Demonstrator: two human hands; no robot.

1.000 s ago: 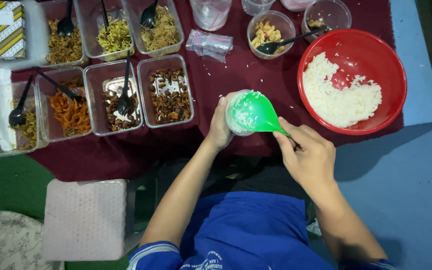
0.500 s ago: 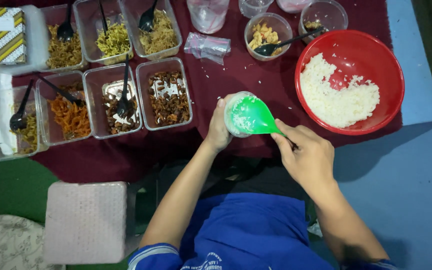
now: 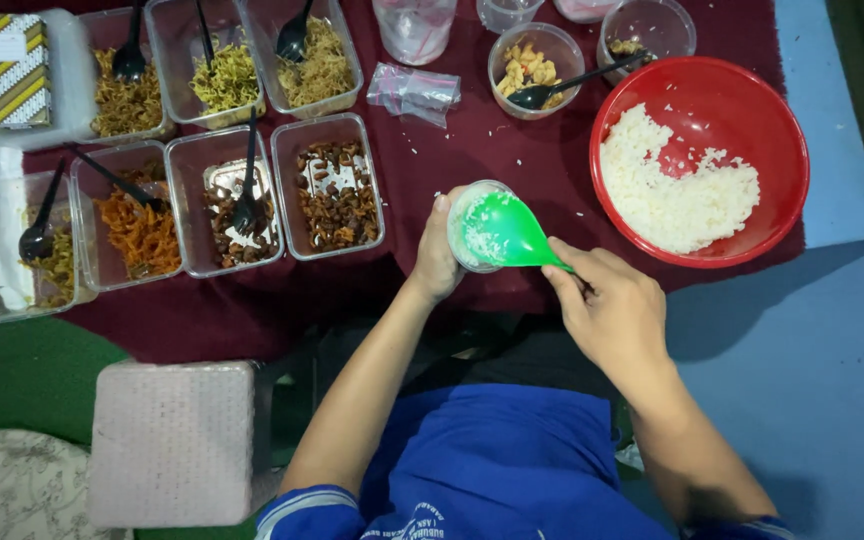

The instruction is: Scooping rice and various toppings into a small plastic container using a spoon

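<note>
Small clear cup (image 3: 464,225), round, w/ white rice showing inside; it sits low over the maroon desk (image 3: 512,160), just left of the red bowl (image 3: 782,130) and right of the tray (image 3: 330,185) of dark brown bits. Green scoop (image 3: 502,232), glossy plastic, few rice grains stuck on the blade, lies across the cup mouth, handle running toward the right hand.

Left hand (image 3: 437,255): grip wrapped round the cup's left side, thumb up by the rim, fingers curled behind it, closed on the cup. Right hand (image 3: 612,310): grip closed tight on the scoop handle, fingers folded over it, only a short bit of green showing at the knuckles.

Red bowl holds a heap of white rice (image 3: 672,195), spread mostly on its near-left half. Left of the bowl, past the cup: clear trays w/ orange shreds, brown bits, yellowish shreds, most w/ a black spoon (image 3: 247,195) in them. Behind the cup, a small plastic bag (image 3: 414,92) and a round tub (image 3: 532,65) w/ pale chunks and a black spoon. Loose grains on the desk btw cup and bowl.
</note>
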